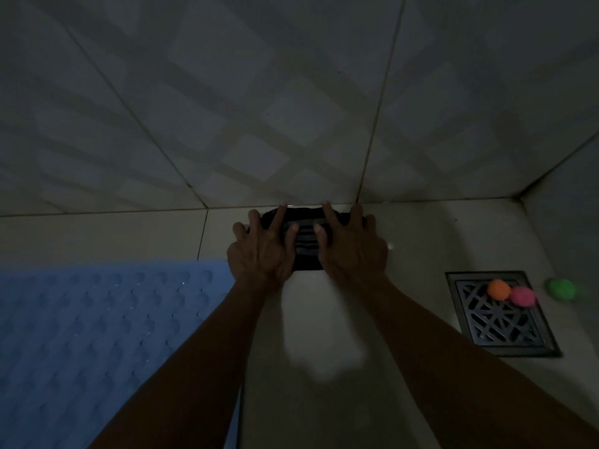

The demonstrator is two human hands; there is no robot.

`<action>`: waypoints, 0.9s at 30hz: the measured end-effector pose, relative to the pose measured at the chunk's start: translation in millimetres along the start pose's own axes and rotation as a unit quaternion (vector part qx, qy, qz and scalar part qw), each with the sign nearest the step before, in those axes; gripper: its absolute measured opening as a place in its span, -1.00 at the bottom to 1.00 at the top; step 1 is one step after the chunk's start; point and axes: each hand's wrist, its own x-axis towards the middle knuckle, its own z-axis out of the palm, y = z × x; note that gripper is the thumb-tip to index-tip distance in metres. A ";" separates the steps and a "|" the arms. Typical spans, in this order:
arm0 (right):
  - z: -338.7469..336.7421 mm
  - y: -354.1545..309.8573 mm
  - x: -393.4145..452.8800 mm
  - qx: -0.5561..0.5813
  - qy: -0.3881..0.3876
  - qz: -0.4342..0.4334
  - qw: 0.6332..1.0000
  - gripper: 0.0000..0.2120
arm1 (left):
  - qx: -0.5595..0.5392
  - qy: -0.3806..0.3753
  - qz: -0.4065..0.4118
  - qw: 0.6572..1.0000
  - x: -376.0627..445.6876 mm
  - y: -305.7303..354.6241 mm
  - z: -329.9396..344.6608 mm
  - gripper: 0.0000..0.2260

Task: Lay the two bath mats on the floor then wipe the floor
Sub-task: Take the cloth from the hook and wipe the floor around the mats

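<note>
Pressing down side by side, the two hands lie on a dark cloth (304, 244) on the floor (327, 319), right at the foot of the tiled wall (259, 92). Left hand (259, 251): fingers spread and straight, flat on the left half of the cloth, fingertips reaching toward the wall. Right hand (353, 247): fingers likewise spread and straight, flat on the right half, thumb turned inward near the left thumb. Cloth: black or very dark with faint paler stripes across it, folded or bunched into a small pad, its far edge touching or almost touching the joint between floor and wall; the dim light hides finer detail. Bath mat (97, 335): one, blue, with rows of round bumps, lying flat on the floor to the left of the hands, its near corner passing under the left forearm; its top right corner sits just beside the left wrist. A second mat is not in view. Floor: pale glossy tiles, with a light patch reflected between the forearms. Drain grate (500, 314): square, dark metal, cut in a lattice pattern, set into the floor to the right, well apart from the cloth. Orange ball (498, 289) and pink ball (522, 296): resting on the grate's far edge, touching each other. Green ball (561, 288): on the floor just right of the grate, near the side wall.
</note>
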 end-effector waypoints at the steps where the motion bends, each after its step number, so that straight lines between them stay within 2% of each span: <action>1: 0.4 0.1 -0.6 -0.003 -0.001 0.000 1.000 -0.49 | 0.003 -0.002 -0.001 1.000 -0.7 0.1 -0.6 -0.47; 27: -2.2 5.6 -71.1 -0.016 -0.043 -0.001 0.999 -0.45 | 0.052 -0.039 -0.005 0.998 -71.8 -7.0 -6.3 -0.40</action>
